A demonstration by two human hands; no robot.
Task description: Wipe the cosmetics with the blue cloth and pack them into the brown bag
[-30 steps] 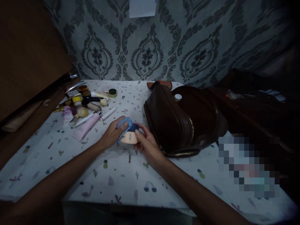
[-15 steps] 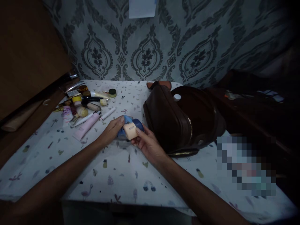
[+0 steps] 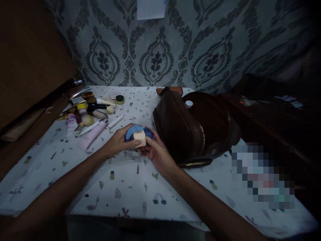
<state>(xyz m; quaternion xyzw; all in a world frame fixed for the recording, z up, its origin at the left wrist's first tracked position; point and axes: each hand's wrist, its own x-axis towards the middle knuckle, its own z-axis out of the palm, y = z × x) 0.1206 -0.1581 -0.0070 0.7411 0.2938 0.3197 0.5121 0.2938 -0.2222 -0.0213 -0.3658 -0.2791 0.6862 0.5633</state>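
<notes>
Both my hands meet over the middle of the table, around a small peach-coloured cosmetic bottle (image 3: 139, 138) with a dark blue cap. My left hand (image 3: 120, 142) presses a light blue cloth (image 3: 132, 130) against the bottle, fingers curled round it. From the other side, my right hand (image 3: 155, 152) grips the bottle in closed fingers. The bottle's end faces me. A brown leather bag (image 3: 193, 129) lies just right of my hands.
A heap of several cosmetics (image 3: 91, 110), tubes, pots and a pink tube, lies at the table's far left. The table has a white patterned cover (image 3: 130, 190). Brown wooden furniture (image 3: 30, 67) stands on the left, patterned wallpaper behind, dark clutter on the right.
The bottle has turned in my hands, its end now facing me. The blue cloth has slid over its top, and both hands have moved slightly up and closer together.
</notes>
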